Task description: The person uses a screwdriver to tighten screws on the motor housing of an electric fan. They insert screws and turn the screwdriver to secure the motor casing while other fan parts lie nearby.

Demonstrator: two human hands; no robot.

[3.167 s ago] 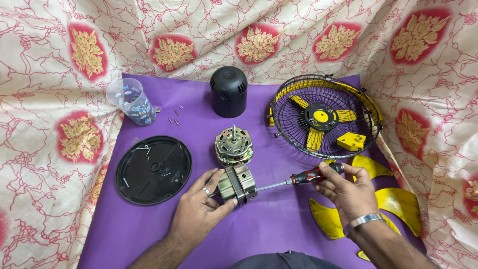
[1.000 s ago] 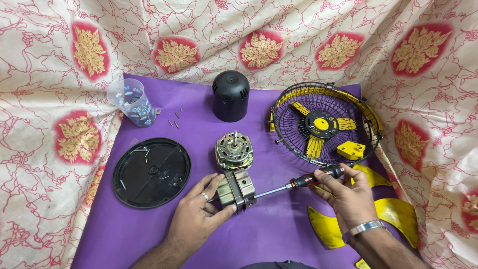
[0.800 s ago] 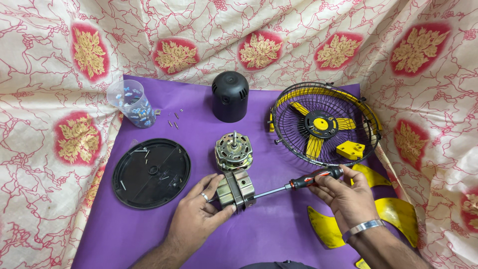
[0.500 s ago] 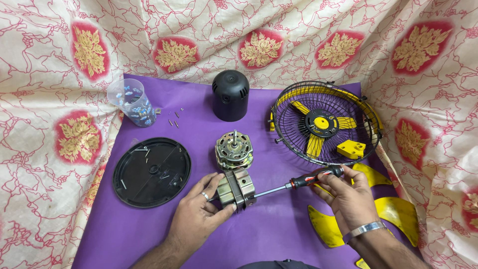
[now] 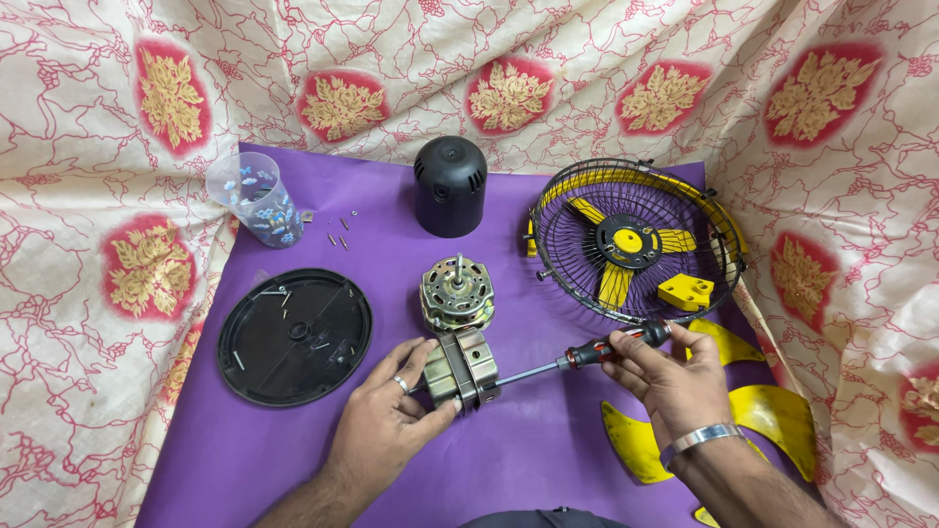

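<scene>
The left hand (image 5: 391,416) is closed around a squarish metal motor casing (image 5: 460,367), thumb on its near side and fingers over the far side, pinning it down on the purple mat (image 5: 528,460) a little toward the mat's near edge, about midway along it. The right hand (image 5: 665,376) is wrapped around the red and black handle of a screwdriver (image 5: 587,355); its shaft lies nearly level and its tip meets the right face of the casing, where a screw seems to sit, though the screw itself is too small to make out. Judging by this, the step in hand is driving or loosening a fastener on the casing. The next move calls for keeping the tip seated square, the shaft in line with the screw, and the left hand firm so the casing does not roll.

Just beyond the casing, touching or almost touching it, stands a round motor core (image 5: 457,291) with its spindle up. A black domed cover (image 5: 449,186) stands near the mat's far edge. A round black base plate (image 5: 294,335) lies at the left side, loose screws on it, with a clear plastic cup (image 5: 256,198) at the far left corner. A wire fan guard (image 5: 636,240) leans at the far right corner, a yellow bracket (image 5: 685,291) in it, and yellow fan blades (image 5: 773,416) lie along the right edge
</scene>
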